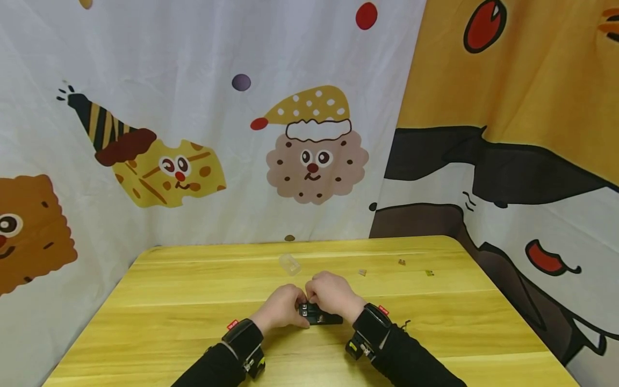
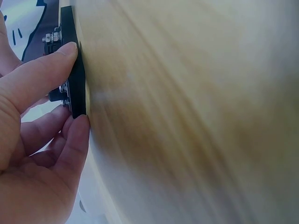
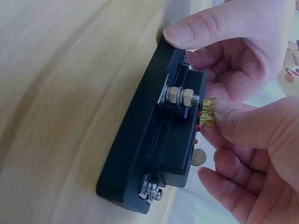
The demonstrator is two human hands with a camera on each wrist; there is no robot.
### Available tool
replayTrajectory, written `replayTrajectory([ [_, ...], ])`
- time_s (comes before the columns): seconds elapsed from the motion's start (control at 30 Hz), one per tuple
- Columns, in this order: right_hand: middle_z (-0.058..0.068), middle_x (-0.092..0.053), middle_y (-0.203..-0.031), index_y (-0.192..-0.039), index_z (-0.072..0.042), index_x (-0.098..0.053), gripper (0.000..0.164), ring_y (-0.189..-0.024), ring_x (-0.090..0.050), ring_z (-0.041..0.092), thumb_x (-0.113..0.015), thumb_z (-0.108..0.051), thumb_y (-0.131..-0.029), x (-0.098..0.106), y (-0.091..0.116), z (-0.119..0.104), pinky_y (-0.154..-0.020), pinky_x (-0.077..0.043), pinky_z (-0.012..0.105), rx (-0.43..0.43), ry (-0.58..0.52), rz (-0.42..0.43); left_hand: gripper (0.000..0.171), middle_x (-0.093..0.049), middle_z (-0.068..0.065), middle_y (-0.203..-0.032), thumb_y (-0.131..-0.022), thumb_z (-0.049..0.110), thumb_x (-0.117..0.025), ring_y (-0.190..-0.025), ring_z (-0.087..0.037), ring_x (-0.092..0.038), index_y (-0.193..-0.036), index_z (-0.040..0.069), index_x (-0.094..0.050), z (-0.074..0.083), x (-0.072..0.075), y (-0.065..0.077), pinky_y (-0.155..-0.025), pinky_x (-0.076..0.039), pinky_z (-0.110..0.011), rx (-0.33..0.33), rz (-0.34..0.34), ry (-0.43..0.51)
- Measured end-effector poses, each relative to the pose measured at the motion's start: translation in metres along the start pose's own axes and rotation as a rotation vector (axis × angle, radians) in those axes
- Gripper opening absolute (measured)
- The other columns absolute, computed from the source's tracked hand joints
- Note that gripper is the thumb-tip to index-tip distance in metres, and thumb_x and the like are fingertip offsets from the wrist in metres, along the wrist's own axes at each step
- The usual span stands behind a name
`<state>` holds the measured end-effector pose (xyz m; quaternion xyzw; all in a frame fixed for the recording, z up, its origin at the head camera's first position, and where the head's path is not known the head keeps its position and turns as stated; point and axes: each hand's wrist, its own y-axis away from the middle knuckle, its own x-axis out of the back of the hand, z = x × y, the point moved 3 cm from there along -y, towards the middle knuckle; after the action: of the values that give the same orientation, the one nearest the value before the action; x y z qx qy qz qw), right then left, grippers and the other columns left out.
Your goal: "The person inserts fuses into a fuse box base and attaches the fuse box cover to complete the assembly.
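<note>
A black fuse block [image 1: 323, 317] with metal bolt terminals and small red lights lies on the wooden table between the two hands. Its left end is gripped by the left hand [image 1: 282, 307], whose thumb [image 2: 60, 58] lies along one side of the black base [image 2: 80, 91] while fingertips touch its end. In the right wrist view, the right hand [image 3: 271, 135] pinches a small yellow blade fuse [image 3: 207, 112] between thumb and fingers. That fuse is at the top face of the block, beside the red lights; its prongs are hidden.
A small clear plastic box [image 1: 290, 264] stands beyond the hands. To its right lie three tiny coloured pieces: a pale one [image 1: 362, 272], a brownish one [image 1: 402, 262] and a yellow one [image 1: 429, 273]. A printed curtain [image 1: 193, 226] hangs behind the table's far edge.
</note>
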<state>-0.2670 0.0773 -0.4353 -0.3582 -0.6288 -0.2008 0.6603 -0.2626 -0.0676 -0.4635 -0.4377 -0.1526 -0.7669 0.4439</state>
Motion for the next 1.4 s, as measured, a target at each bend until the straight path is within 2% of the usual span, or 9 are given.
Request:
replayTrajectory([
  [0.4,-0.006,-0.053,-0.073,-0.074,-0.018,-0.065,0.018,-0.072,-0.053,0.013,-0.079,-0.014,-0.084,0.003,0.004,-0.005,-0.06,-0.044,0.024,0.021,0.035,0.046,0.033,-0.053,0.008,-0.065,-0.06,0.018,-0.095,-0.057,-0.005,-0.043,-0.077,0.007,-0.068,0.001,0.0,-0.001,-0.056,-0.038,-0.023,-0.038,0.016,-0.04],
  [0.67,-0.007,-0.058,-0.077,-0.081,-0.019,-0.073,0.008,-0.07,-0.055,0.009,-0.08,-0.017,-0.084,0.003,0.007,0.004,-0.061,-0.046,0.024,-0.013,-0.051,0.03,0.033,-0.057,0.004,-0.068,-0.062,0.019,-0.094,-0.06,-0.006,-0.044,-0.079,0.007,-0.069,-0.001,-0.002,-0.002,-0.058,-0.039,-0.023,-0.015,-0.001,-0.026],
  [0.87,-0.006,-0.064,-0.082,-0.089,-0.017,-0.076,0.008,-0.072,-0.06,0.01,-0.08,-0.022,-0.085,0.007,0.014,0.019,-0.063,-0.048,0.026,-0.067,-0.097,0.024,0.035,-0.058,0.003,-0.073,-0.062,0.02,-0.095,-0.063,-0.007,-0.046,-0.083,0.005,-0.07,0.001,0.0,0.0,-0.062,-0.041,-0.024,0.004,0.002,-0.035],
  [1.17,-0.006,-0.066,-0.083,-0.09,-0.015,-0.075,0.007,-0.074,-0.06,0.012,-0.079,-0.018,-0.085,0.015,0.033,0.053,-0.065,-0.049,0.031,-0.182,-0.129,0.028,0.04,-0.058,0.002,-0.079,-0.062,0.022,-0.095,-0.069,-0.009,-0.048,-0.089,0.004,-0.071,0.0,-0.001,0.002,-0.068,-0.044,-0.027,0.043,-0.002,-0.044],
  [1.4,-0.004,-0.066,-0.084,-0.092,-0.014,-0.075,0.01,-0.077,-0.061,0.014,-0.08,-0.013,-0.083,0.018,0.046,0.081,-0.069,-0.049,0.033,-0.238,-0.084,0.073,0.042,-0.058,0.001,-0.083,-0.062,0.023,-0.095,-0.073,-0.01,-0.049,-0.091,0.003,-0.072,0.0,-0.002,0.003,-0.071,-0.045,-0.029,0.056,0.004,-0.049],
])
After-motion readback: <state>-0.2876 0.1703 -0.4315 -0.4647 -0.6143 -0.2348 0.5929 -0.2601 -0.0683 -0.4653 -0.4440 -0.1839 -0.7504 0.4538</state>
